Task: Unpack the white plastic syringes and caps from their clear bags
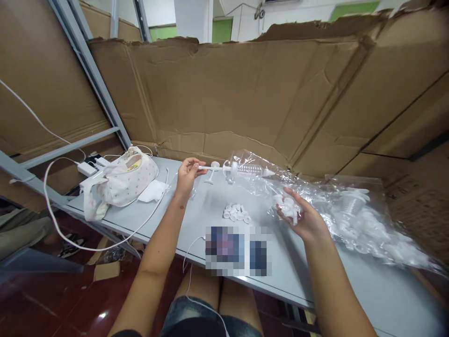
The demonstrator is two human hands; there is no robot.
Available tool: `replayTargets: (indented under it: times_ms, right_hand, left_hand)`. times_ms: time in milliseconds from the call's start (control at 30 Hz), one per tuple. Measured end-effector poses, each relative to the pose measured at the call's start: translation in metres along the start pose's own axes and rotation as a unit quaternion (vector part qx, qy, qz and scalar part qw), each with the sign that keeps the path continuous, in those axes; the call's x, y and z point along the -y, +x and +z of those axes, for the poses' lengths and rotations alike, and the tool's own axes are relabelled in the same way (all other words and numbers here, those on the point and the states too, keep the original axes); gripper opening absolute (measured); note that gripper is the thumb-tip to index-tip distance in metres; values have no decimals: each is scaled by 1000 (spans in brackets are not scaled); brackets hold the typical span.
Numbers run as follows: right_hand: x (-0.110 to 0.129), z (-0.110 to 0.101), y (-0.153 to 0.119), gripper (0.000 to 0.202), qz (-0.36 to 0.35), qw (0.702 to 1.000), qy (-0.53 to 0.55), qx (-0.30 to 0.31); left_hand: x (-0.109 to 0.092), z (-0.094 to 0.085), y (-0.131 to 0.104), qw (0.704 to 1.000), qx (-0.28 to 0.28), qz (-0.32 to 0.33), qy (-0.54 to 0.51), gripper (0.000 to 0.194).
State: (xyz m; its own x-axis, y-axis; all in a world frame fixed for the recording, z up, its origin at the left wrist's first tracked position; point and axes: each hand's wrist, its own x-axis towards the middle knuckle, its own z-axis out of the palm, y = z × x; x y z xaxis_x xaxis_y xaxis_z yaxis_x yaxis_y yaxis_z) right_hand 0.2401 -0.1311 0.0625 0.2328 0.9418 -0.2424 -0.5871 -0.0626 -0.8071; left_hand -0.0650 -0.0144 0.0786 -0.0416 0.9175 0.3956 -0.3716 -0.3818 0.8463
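My left hand (190, 174) pinches the thin white rod end of a clear, ribbed syringe-like tube (249, 170) with a pointed white tip facing right. My right hand (304, 216) is palm up, its fingers curled round several small white plastic pieces (289, 208). Between the hands, nearer the table's front, lies a small pile of white caps (236, 212). A white plunger-like piece (211, 176) rests just right of my left hand. Clear plastic bags (365, 224) holding many white parts spread over the right side.
A patterned cloth bag (128, 180) and a white folded item (153, 191) lie on the left of the grey table (196, 224). White cables and plugs (87, 168) sit beside them. Blurred-out objects (228, 248) are at the front edge. Cardboard (224, 93) walls the back.
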Motion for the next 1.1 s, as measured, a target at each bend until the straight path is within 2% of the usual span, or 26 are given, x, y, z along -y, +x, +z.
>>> replayTargets:
  times_ms: [167,300,400,500,767,933,1100]
  right_hand:
    - [7,-4,-1,25,-22,999,44,-22]
    - [10,-6,-2,19,-41,996,57,-59]
    - [10,-6,-3,15,-41,996,56,-63]
    - [10,-4,-4,14,-42,996,57,-59]
    - [12,-7,-2,15,-79,987,92,-110]
    - [16,-9,-3,18,-112,976,108,-150]
    - [18,-10,-5,19,-124,974,109,-156]
  left_hand:
    - [-12,-9,-1,999,-40,37,2,27]
    - [-22,-18,-9,997,-70,43,-8,28]
    - [-26,-23,-16,996,-79,46,-13,28]
    - [-29,-25,-22,995,-90,49,-12,28]
    - [-27,-37,-39,988,-142,63,24,26]
    - [-17,-38,-57,989,-112,42,83,24]
    - [-1,-30,-69,990,-69,-1,121,22]
